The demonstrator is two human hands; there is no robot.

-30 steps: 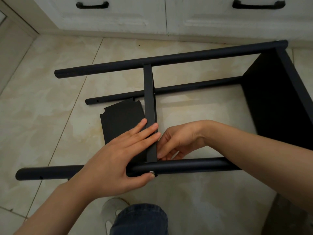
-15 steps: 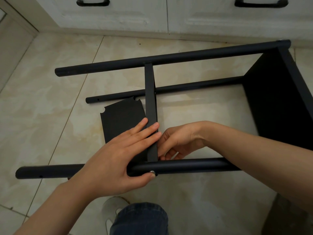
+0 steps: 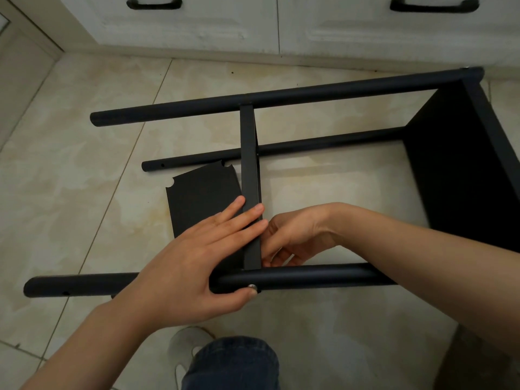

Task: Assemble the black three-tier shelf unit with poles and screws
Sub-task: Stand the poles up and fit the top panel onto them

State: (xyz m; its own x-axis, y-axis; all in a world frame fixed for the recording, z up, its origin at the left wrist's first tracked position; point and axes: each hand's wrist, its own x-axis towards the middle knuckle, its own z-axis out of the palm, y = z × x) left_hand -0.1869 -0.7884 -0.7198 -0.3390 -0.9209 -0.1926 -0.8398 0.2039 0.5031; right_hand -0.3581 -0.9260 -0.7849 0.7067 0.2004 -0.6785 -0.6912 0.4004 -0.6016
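Black poles and shelf panel, beige marbled floor tiles, white cabinets.

A white cabinet fills the far edge of the view, its two fronts parted by a vertical seam, each bearing a dark bar handle. Directly beneath the cabinet runs a pale, scuffed plinth. In front of the cabinet spreads a glossy floor of large beige marbled tiles with thin dark grout lines. Left of the cabinet stands a beige door frame. The light is soft and dim.
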